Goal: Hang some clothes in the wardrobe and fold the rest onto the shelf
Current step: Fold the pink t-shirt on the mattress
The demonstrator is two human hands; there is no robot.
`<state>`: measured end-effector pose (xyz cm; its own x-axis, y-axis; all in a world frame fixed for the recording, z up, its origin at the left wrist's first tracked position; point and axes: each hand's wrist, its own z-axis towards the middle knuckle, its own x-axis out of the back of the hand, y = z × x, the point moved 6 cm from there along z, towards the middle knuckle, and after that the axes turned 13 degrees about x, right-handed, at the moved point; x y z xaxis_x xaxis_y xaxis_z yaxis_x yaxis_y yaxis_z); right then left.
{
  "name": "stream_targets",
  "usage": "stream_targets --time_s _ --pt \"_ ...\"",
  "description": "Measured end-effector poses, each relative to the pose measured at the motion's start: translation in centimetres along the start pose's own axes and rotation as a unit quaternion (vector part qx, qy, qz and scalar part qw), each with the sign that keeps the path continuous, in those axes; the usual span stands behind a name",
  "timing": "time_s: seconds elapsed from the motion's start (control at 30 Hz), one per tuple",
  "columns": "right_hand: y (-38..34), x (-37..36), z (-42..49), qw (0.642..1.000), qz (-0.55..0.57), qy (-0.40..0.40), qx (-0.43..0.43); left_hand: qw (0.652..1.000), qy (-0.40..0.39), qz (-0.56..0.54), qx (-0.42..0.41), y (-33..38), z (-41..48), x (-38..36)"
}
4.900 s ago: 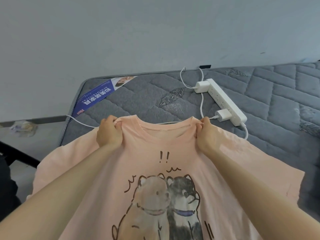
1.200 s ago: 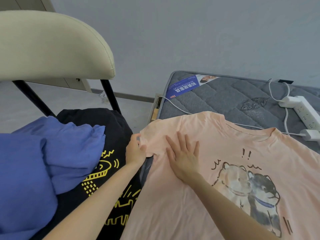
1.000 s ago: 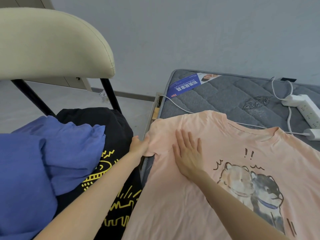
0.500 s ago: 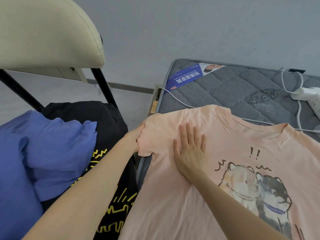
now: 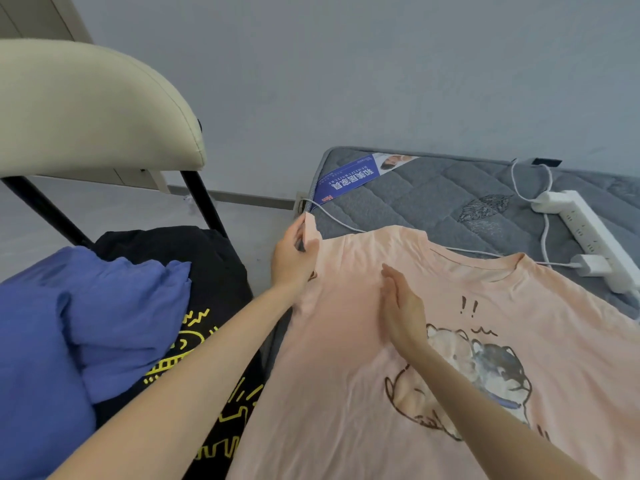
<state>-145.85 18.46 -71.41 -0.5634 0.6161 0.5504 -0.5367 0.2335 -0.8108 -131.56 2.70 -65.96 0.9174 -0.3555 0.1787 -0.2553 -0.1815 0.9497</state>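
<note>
1. Peach cotton T-shirt with dog print (image 5: 346, 393) — spread front-up on the grey quilted mattress (image 5: 415, 202).
2. Left hand (image 5: 291, 261) — pinching the raised sleeve at the shirt's 10 o'clock corner.
3. Right hand (image 5: 403, 313) — fingers straight, edge set on the shirt, at 3 o'clock of the left hand.

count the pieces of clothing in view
3: a pink t-shirt spread on the mattress, a blue garment on the chair, and a black garment with yellow print under it. More could be hidden beneath that pile.
</note>
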Motion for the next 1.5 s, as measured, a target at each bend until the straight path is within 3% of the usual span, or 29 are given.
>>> stream_targets --time_s 0.1,0.17,0.33,0.47,0.57,0.73,0.9,1.03,1.17,1.33,1.5 --pt "1.1 3.3 -0.5 0.993 0.059 0.087 -0.057 0.98 -0.187 0.063 -0.004 0.5 -2.5 -4.8" --pt "1.9 5.0 -0.7 0.983 0.083 0.126 -0.102 0.968 -0.223 0.112 -0.008 0.1 -4.2 -6.3" --pt "3.5 6.0 -0.9 0.974 0.102 0.123 -0.163 0.967 -0.078 0.231 -0.08 -1.0 -5.8 -3.1" --pt "3.2 3.1 0.2 0.967 0.146 0.037 -0.207 0.901 -0.145 0.402 -0.073 -4.1 -6.7 -1.4" --pt "2.3 1.0 1.4 0.955 0.18 0.008 -0.237 0.866 -0.164 0.463 -0.095 -5.8 -7.3 -0.8" --pt "1.5 -0.6 3.6 0.963 0.129 -0.04 -0.234 0.877 -0.086 0.453 -0.132 -5.8 -7.3 -0.6" --pt "2.7 1.5 3.1 0.974 0.034 0.058 -0.217 0.846 -0.074 0.484 -0.211 -5.4 -7.2 -0.7" --pt "3.8 2.2 1.4 0.975 -0.082 -0.069 -0.196 0.806 -0.061 0.547 -0.218 -6.1 -7.0 -0.6" --pt "2.0 2.1 2.7 0.971 -0.168 -0.089 -0.145 0.798 -0.054 0.545 -0.249 -5.6 -7.2 -0.7" --pt "-1.0 -0.8 5.8 0.986 -0.125 -0.1 -0.049 0.802 -0.073 0.529 -0.267 -5.9 -7.2 -0.4" --pt "-2.0 -3.7 9.3 0.981 -0.111 -0.149 -0.048 0.818 -0.075 0.519 -0.237 -6.7 -6.5 -0.1"
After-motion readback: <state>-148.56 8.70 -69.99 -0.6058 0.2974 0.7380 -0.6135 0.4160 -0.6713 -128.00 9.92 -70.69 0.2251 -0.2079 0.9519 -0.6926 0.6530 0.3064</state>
